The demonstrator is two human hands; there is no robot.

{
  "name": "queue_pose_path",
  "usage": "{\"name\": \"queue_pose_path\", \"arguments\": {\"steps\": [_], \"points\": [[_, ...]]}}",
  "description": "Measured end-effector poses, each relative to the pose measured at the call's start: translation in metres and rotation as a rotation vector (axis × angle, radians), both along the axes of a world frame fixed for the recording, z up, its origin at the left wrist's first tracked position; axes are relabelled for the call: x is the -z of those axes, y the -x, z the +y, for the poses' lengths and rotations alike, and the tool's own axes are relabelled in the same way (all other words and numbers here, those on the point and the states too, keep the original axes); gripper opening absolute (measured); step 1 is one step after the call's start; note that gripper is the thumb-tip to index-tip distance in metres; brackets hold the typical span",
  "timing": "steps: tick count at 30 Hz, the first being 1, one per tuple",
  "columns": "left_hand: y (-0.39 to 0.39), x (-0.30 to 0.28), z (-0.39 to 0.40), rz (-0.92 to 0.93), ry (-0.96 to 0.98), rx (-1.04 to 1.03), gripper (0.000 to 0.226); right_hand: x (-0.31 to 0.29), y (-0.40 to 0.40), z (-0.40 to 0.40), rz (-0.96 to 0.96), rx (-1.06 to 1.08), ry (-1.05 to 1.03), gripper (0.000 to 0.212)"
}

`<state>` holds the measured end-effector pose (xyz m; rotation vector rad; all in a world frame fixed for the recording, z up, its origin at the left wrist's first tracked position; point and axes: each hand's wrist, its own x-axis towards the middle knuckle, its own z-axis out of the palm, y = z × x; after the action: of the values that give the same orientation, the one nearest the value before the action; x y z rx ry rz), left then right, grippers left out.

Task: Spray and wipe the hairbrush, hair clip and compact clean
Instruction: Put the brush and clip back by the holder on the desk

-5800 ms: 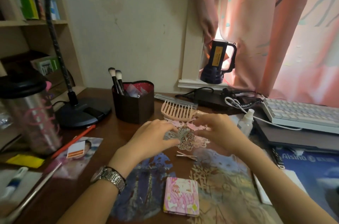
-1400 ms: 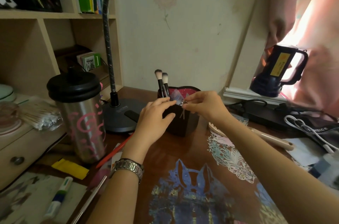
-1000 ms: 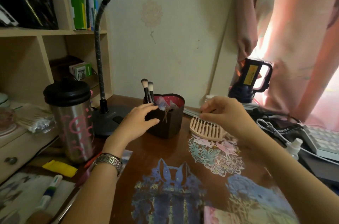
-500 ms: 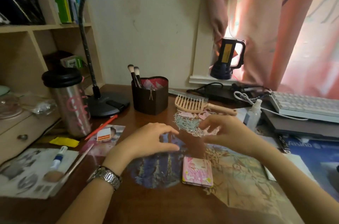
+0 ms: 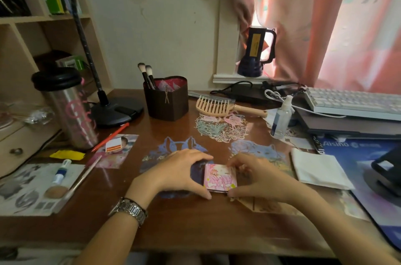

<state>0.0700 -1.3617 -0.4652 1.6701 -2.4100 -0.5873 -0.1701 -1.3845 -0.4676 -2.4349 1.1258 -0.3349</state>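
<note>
Pink square compact lay closed and flat on the desk's near middle; beige wide-toothed hairbrush lay flat farther back, teeth up, handle pointing right; thin hair clip hung on the holder's rim.

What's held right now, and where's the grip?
The pink compact, flat on the desk. Left hand grips its left edge, right hand its right edge, thumbs at the near corners.

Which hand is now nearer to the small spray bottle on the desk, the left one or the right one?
The right hand. It rests at the right edge of the pink compact, below and left of the spray bottle. The left hand sits on the compact's far side, farther away.
</note>
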Motion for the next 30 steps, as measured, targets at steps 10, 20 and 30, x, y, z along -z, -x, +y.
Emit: {"name": "queue_pose_path", "arguments": {"steps": [10, 20, 30], "points": [[-0.002, 0.005, -0.005, 0.039, 0.098, -0.039, 0.081, 0.007, 0.017, 0.013, -0.060, 0.053, -0.042, 0.062], [0.013, 0.004, -0.029, 0.028, 0.200, -0.075, 0.059, -0.004, 0.007, 0.028, -0.134, -0.043, -0.147, 0.047], [-0.004, 0.003, -0.029, 0.058, 0.201, -0.140, 0.054, -0.015, 0.000, -0.005, -0.044, -0.142, -0.043, 0.055]]}}
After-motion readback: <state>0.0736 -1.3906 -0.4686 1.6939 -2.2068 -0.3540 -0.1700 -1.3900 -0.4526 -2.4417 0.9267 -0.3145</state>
